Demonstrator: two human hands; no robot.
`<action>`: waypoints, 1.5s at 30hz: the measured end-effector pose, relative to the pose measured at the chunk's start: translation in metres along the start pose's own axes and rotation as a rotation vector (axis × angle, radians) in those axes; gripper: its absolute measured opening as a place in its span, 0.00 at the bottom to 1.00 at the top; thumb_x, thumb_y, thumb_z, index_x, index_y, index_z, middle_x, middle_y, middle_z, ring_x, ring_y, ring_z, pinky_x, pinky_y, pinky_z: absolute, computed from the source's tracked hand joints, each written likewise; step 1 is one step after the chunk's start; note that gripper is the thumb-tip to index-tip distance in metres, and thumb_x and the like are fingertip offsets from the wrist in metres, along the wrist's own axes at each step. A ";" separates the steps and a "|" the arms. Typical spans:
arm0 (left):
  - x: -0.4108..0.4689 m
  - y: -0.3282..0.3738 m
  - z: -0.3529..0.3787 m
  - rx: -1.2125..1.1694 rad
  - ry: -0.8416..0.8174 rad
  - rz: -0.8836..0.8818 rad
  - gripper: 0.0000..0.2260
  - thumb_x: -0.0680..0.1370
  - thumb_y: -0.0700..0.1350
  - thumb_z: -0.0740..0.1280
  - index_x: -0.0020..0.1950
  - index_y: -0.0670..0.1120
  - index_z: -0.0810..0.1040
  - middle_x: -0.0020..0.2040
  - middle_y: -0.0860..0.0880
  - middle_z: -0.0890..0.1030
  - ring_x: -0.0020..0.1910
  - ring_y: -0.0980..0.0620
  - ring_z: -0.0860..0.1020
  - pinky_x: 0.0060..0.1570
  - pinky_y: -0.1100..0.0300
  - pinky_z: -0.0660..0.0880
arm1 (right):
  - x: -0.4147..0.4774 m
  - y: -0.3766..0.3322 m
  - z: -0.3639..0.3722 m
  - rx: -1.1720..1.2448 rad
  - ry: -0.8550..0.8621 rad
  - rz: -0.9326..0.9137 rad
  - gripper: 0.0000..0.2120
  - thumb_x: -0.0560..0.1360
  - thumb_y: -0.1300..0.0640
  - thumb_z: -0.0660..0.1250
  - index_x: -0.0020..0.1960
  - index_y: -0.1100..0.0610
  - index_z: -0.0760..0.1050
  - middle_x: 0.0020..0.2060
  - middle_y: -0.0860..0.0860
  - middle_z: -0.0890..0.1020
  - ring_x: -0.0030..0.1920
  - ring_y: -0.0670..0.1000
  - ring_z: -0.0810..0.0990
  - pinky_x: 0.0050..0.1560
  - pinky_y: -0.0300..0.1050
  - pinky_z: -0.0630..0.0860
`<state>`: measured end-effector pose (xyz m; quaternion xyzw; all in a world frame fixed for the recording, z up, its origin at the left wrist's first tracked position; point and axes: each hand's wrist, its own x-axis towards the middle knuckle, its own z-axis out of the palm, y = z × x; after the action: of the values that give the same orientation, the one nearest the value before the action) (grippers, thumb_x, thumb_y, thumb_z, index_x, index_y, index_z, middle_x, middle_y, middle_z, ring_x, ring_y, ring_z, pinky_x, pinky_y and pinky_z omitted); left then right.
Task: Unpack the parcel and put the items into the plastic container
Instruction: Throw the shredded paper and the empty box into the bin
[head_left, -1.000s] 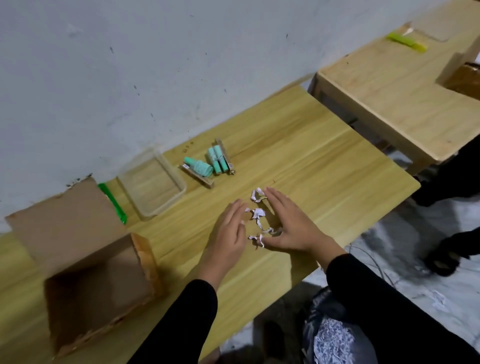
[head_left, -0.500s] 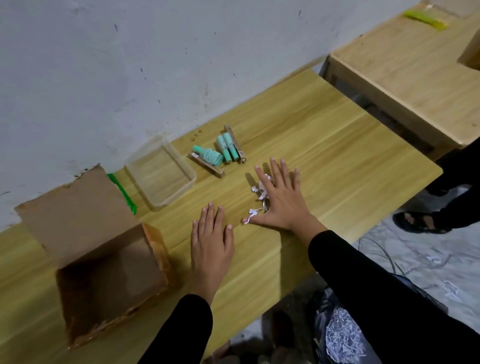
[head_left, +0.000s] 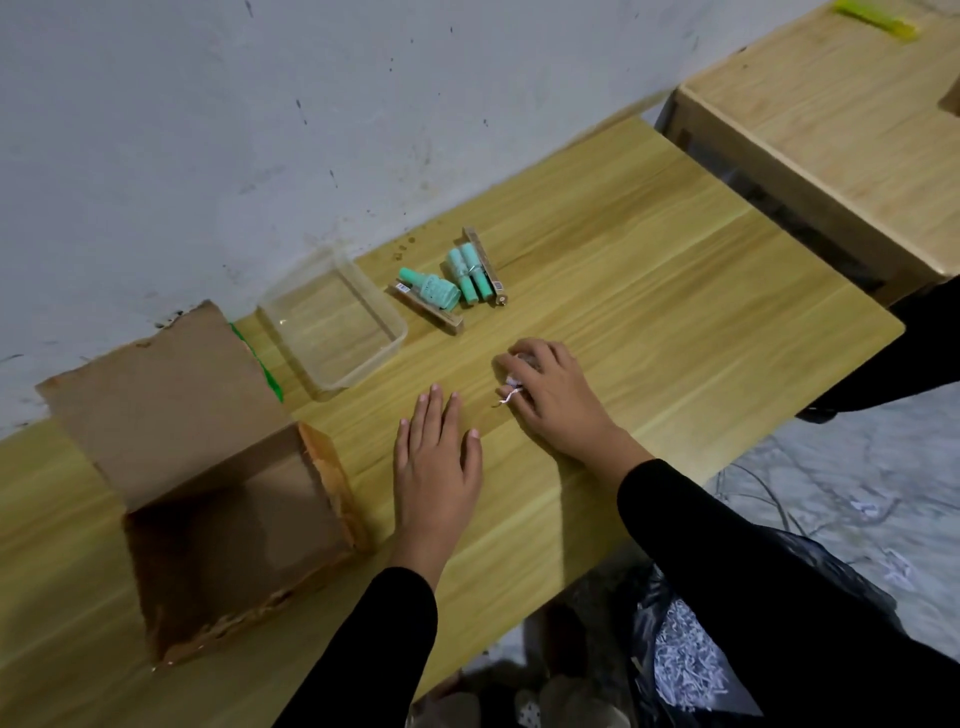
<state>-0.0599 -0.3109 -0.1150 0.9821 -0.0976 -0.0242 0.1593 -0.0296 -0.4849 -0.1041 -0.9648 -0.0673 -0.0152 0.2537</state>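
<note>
The opened cardboard parcel (head_left: 223, 514) lies at the left of the wooden table, its flap up and its inside dark. Behind it, near the wall, stands an empty clear plastic container (head_left: 332, 322). To the right of the container lie the mint green bottles and tubes (head_left: 452, 280) with slim brown boxes. My left hand (head_left: 434, 462) rests flat on the table, fingers apart, holding nothing. My right hand (head_left: 556, 395) is curled over a bunch of white shredded paper (head_left: 511, 387), of which a few strips stick out from under the fingers.
A green strip (head_left: 260, 364) shows between parcel and container. A second wooden table (head_left: 831, 145) stands at the right with a yellow-green object (head_left: 878, 18). Below the table edge sits a black bag with shredded paper (head_left: 685, 670). Dark legs of another person (head_left: 893, 358) are at the right.
My right hand has curled and gathered the scattered shredded paper under its fingers. My left hand has drawn away from the paper and lies flat. The view has shifted.
</note>
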 end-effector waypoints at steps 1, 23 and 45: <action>0.000 0.000 0.000 -0.002 0.002 0.001 0.26 0.77 0.56 0.46 0.74 0.49 0.62 0.76 0.50 0.59 0.76 0.54 0.54 0.73 0.56 0.46 | -0.004 0.000 0.001 0.016 -0.003 -0.010 0.20 0.75 0.48 0.54 0.61 0.56 0.73 0.58 0.57 0.75 0.57 0.58 0.71 0.57 0.54 0.72; -0.032 0.095 0.020 -0.052 -0.154 0.191 0.24 0.81 0.51 0.53 0.75 0.43 0.58 0.78 0.45 0.53 0.77 0.48 0.49 0.74 0.48 0.42 | -0.278 0.055 -0.036 0.199 0.372 0.854 0.13 0.68 0.74 0.60 0.51 0.66 0.73 0.49 0.62 0.72 0.47 0.60 0.74 0.45 0.41 0.65; -0.009 0.081 -0.050 -0.025 -0.245 0.368 0.23 0.80 0.50 0.57 0.73 0.41 0.62 0.74 0.41 0.63 0.73 0.44 0.61 0.72 0.52 0.59 | -0.203 0.008 -0.110 0.199 0.185 0.787 0.25 0.77 0.60 0.61 0.73 0.56 0.59 0.71 0.53 0.63 0.70 0.53 0.64 0.65 0.44 0.65</action>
<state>-0.0792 -0.3690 -0.0415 0.9355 -0.2934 -0.1151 0.1599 -0.2286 -0.5709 -0.0250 -0.8822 0.3287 0.0030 0.3371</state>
